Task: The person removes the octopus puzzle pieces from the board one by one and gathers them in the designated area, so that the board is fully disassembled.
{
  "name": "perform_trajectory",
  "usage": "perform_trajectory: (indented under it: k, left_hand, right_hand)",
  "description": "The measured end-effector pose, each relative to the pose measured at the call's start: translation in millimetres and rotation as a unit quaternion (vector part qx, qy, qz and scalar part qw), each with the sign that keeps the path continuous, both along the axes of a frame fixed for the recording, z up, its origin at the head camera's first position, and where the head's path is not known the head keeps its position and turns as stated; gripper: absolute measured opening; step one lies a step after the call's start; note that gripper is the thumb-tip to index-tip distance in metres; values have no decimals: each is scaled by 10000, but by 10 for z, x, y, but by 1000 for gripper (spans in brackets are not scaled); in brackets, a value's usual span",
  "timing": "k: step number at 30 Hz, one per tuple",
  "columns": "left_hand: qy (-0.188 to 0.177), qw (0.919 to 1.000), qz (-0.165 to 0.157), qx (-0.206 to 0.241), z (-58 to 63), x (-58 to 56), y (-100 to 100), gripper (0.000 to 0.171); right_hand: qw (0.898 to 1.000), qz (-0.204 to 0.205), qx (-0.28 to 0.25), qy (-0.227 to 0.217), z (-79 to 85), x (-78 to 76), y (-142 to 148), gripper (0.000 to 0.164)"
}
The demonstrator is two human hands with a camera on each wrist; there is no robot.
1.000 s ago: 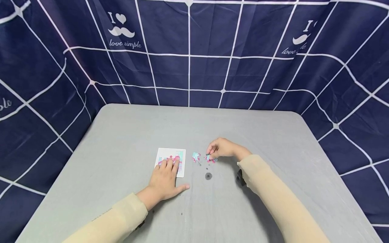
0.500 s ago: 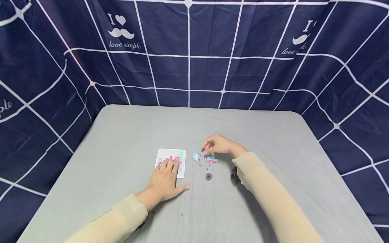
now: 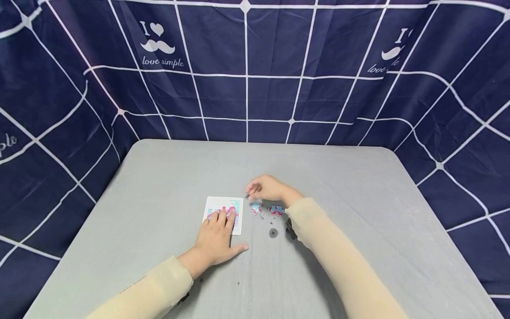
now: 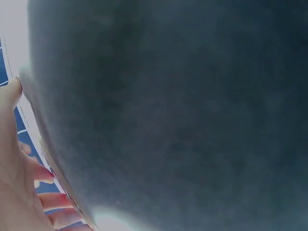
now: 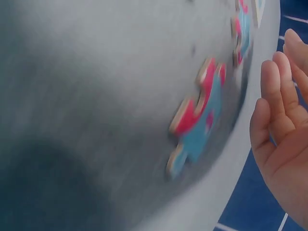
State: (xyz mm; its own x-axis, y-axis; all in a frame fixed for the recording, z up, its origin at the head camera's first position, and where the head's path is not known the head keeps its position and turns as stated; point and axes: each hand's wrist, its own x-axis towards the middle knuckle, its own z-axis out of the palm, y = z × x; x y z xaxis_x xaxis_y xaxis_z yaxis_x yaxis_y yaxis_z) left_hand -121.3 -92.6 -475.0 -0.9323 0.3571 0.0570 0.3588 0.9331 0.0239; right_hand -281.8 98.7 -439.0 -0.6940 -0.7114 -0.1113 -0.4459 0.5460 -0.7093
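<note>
My left hand (image 3: 215, 239) lies with its fingers spread on a white puzzle board (image 3: 214, 202), covering the lower part of its pink and turquoise picture. To the right of the board lie two loose jigsaw pieces in pink and light blue. Over the nearer one (image 3: 256, 209) hovers my right hand (image 3: 266, 188), its fingers loosely bent. The other jigsaw piece (image 3: 276, 210) lies farther right, below the right wrist. In the right wrist view no thing shows between the fingers (image 5: 271, 82), and both pieces rest on the table. The left wrist view is mostly dark table surface.
A grey cloth-covered table (image 3: 318, 173) carries everything. A round dark spot (image 3: 273, 233) and small dark specks mark the cloth near the pieces. A navy curtain (image 3: 271, 97) with white lines stands behind the table and along both sides.
My right hand has left the right-hand jigsaw piece, which its fingers were at, and moved left to above the other one. The left hand stays on the board.
</note>
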Motion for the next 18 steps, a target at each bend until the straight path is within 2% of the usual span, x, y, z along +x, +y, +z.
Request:
perform_trajectory:
  k: [6,13,18]
  left_hand:
    - [110,9999,-31,26,-12,-4,-8,96]
    - [20,10000,-18,40,-12,-4,-11,95]
    - [41,10000,-32,82,-16,-13,-21,95]
  right_hand:
    - [10000,44,15,37,-16,37,-221,20]
    - [9997,36,159,-167,-32,84,-366,19]
    - [9991,209,359,17,-43,76,-436,20]
